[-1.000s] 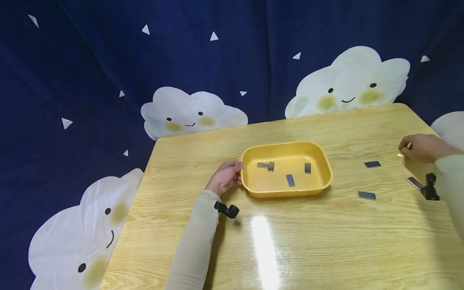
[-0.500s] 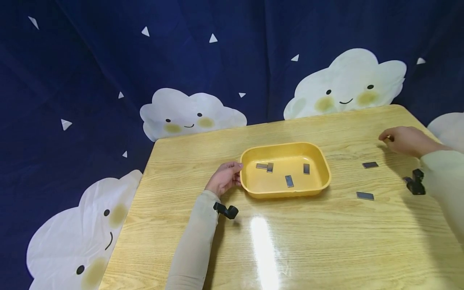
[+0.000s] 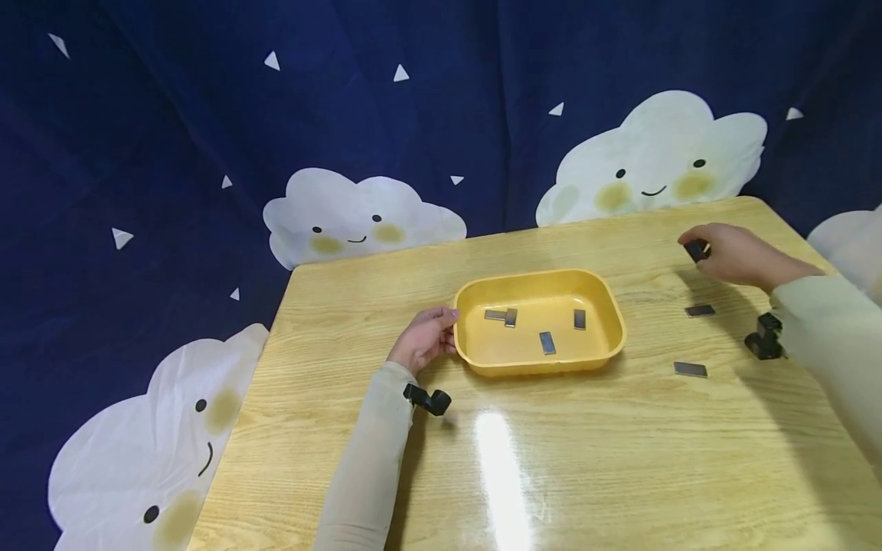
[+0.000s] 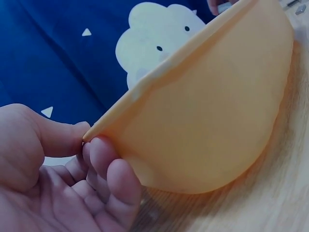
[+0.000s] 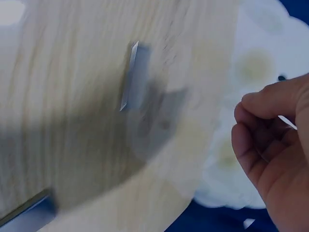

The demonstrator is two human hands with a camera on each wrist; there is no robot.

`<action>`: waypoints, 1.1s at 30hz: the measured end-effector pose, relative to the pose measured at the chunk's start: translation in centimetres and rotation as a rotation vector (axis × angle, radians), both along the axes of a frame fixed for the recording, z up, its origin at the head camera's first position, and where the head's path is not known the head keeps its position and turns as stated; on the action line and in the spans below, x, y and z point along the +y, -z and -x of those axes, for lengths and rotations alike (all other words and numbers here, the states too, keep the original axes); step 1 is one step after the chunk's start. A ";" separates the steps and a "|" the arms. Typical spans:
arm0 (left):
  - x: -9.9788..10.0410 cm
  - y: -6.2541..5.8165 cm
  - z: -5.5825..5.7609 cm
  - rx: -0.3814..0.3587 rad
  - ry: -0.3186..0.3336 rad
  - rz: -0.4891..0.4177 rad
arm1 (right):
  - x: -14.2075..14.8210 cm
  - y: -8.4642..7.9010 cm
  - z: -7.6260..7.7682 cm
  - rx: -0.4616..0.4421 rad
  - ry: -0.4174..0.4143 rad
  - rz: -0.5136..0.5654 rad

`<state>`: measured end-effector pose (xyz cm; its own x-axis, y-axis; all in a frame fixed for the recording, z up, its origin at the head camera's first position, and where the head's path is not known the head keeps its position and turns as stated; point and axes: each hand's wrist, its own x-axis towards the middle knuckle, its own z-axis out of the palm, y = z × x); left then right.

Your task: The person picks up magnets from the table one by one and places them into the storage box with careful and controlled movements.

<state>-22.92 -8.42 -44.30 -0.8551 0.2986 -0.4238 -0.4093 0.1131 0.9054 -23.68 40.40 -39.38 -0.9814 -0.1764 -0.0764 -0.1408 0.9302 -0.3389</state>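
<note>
With four dark plates (image 3: 547, 343) of the seven in sight lying inside the yellow tray (image 3: 540, 369), the work looks a little past half done; a pair toward the tray's left end touch or overlap, I cannot tell which. What seems left is two loose plates (image 3: 690, 370) on the tabletop (image 3: 586, 459) to the right of the tray, plus the held plate (image 3: 696, 250), which the right hand (image 3: 737, 252) pinches in the air to the right of the tray, toward its far side. The left hand (image 3: 426, 337) grips the tray's left end. Only the head view shows what lies in the tray; the left wrist view shows its outer wall instead, and how the thumb rests on the rim with curled fingers beneath. The right wrist view leaves the tray out and shows the right hand's fingertips drawn together, but the held plate is hard to make out there
</note>
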 end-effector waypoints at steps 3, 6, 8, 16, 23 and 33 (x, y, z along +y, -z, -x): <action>0.0 0.0 0.0 0.005 0.004 -0.006 | -1.6 -0.6 0.4 0.019 -0.017 -0.002; 0.0 0.1 0.0 0.005 0.010 -0.004 | -3.0 -1.1 0.6 0.017 -0.017 0.010; 0.0 0.2 0.0 0.002 0.012 -0.003 | -3.8 -1.4 0.6 0.017 -0.018 0.017; 0.0 0.1 0.0 0.002 0.008 -0.025 | -5.9 -2.6 0.3 0.094 -0.075 -0.016; 0.0 0.2 0.1 0.003 0.003 -0.025 | -8.0 -3.9 -0.1 0.127 -0.084 0.037; -0.1 0.2 0.0 0.004 -0.005 -0.027 | -10.9 -5.0 -1.0 0.228 -0.169 0.076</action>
<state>-22.96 -8.52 -44.54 -0.8583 0.3054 -0.4125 -0.4065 0.0861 0.9096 -22.64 29.52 -34.34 -0.9279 -0.3355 0.1627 -0.3721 0.8603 -0.3483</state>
